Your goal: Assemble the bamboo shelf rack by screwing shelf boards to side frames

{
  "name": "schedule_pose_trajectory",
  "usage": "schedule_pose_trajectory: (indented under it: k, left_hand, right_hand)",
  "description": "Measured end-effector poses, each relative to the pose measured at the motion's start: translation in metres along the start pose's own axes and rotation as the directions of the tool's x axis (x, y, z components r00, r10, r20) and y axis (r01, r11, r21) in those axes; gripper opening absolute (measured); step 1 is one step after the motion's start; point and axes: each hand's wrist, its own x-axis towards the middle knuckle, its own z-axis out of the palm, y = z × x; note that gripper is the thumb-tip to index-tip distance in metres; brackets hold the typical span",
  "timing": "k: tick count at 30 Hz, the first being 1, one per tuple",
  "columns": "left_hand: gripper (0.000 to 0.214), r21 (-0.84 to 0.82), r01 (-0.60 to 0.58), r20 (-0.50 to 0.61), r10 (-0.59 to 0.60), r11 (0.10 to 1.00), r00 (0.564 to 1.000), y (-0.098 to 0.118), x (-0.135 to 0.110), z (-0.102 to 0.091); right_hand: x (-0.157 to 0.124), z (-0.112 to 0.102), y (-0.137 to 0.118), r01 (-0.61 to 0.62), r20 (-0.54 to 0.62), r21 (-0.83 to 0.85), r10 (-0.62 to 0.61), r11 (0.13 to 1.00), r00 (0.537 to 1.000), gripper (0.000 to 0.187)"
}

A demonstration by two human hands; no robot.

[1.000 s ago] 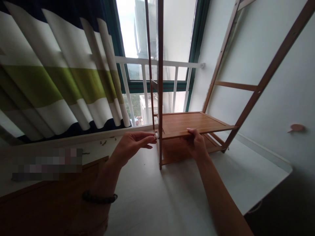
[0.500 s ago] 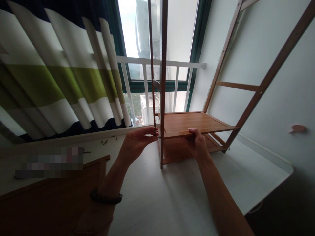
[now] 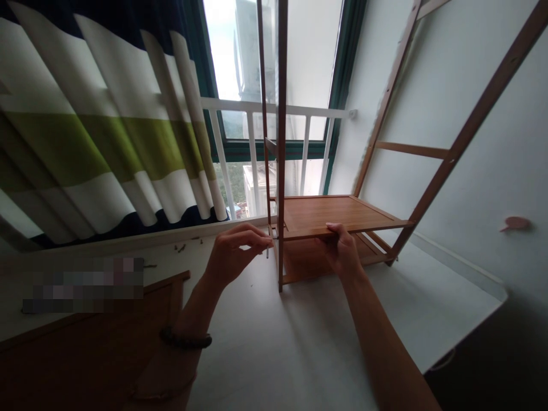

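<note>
Bamboo shelf board stays against the upright post, my right hand gripping its front edge, while my left hand, pinching a small metal tool, has swung it downward just left of that post, mid-tightening, I judge.

The brown wooden shelf board lies level, its left front corner meeting the upright post; a small metal pin hangs just beside that joint.

**No readable text**

I can't find anything legible from here. The shelf and curtain carry no lettering I can make out, and the patch by the floor is blurred beyond reading.
</note>
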Motion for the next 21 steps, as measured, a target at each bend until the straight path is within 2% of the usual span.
schedule_pose_trajectory:
  k: [4,9,12,17,19,21]
  left_hand:
    - [0.013,-0.261,0.264,0.08,-0.252,0.929,0.965,0.001,-0.001,-0.004]
    - [0.015,-0.29,0.449,0.032,-0.46,0.845,0.887,0.005,0.0,-0.001]
    - [0.017,-0.324,0.515,0.013,-0.541,0.794,0.841,0.006,0.002,0.005]
    - [0.022,-0.246,0.65,0.166,-0.63,0.719,0.759,0.01,0.005,0.008]
    - [0.025,-0.19,0.652,0.213,-0.617,0.734,0.757,0.012,0.006,0.006]
    - [0.026,-0.13,0.612,0.198,-0.584,0.78,0.787,0.015,0.006,0.004]
  right_hand:
    - [0.001,-0.001,0.002,0.018,-0.01,-0.005,-0.018,1.0,1.0,0.008]
    - [0.001,0.0,0.002,0.016,-0.034,-0.023,-0.016,1.0,0.999,0.008]
    - [0.0,0.001,0.002,0.025,-0.022,-0.021,-0.026,0.999,0.999,0.008]
    - [0.001,-0.001,0.001,0.022,0.006,-0.042,-0.022,0.999,1.0,0.007]
    - [0.001,-0.001,0.001,0.008,0.0,-0.047,-0.008,0.999,1.0,0.007]
    - [0.001,-0.001,0.001,-0.005,-0.018,-0.051,0.004,0.999,1.0,0.008]
